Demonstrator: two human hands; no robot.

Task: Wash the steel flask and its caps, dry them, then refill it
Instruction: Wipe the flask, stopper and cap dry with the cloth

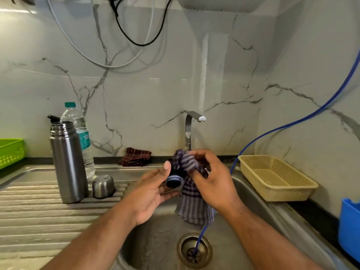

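Here, over the steel sink (155,240), the left hand (150,191) pinches a round black cap (173,181); the right hand (214,184) grips a purple striped cloth (192,205).

Left hand (150,193), right hand (214,184) bare; forearms (93,236) bare.

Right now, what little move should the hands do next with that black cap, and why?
Probably turn the black round stopper cap in the left hand so the purple striped cloth, pinched by the right hand, can wipe its bare lower end. The cloth covers only its upper part, and the open steel flask stands waiting.
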